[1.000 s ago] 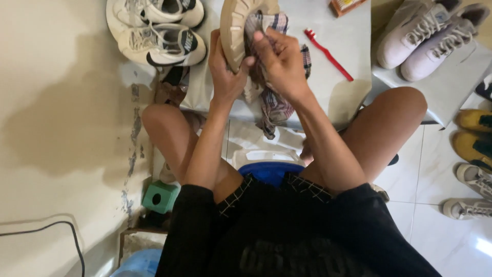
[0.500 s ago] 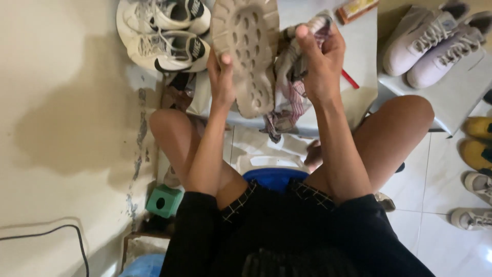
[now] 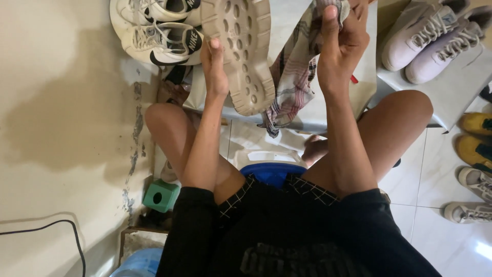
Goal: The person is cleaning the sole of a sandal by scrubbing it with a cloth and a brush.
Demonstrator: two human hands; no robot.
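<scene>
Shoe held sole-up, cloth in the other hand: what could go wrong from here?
1. The left hand grips the beige shoe only along one edge, so it might slip and drop onto the white sneakers beside it.
2. The plaid cloth hangs loose from the right hand; its tail may drag on the low table.

Soft, even indoor light fills the view. A broad dim shadow lies on the cream wall (image 3: 66, 118) at the left, and a faint glare shows on the white floor tiles (image 3: 461, 246) lower right. Focus is fairly sharp; edges bend slightly.
</scene>
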